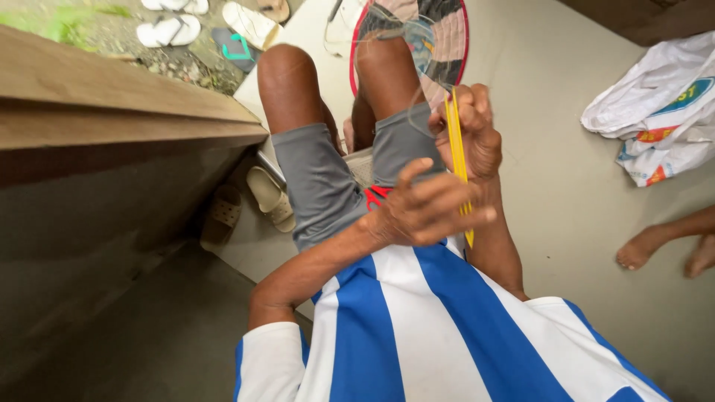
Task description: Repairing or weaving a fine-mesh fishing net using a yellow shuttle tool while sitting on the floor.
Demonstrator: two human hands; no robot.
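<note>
Gripping yellow netting needle, right hand pinching; left hand spread, tensioning clear line — keep it taut.

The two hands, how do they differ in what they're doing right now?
The right hand is closed around the yellow tool, gripping it upright; the left hand is open, fingers spread across in front of it. The right hand sits farther from the camera, the left hand nearer. Both hover above the lap.

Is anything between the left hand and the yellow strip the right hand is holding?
Nothing visible. The left hand lies open right against the yellow strip, its fingers crossing the lower part, while the right hand grips the strip higher up.
</note>
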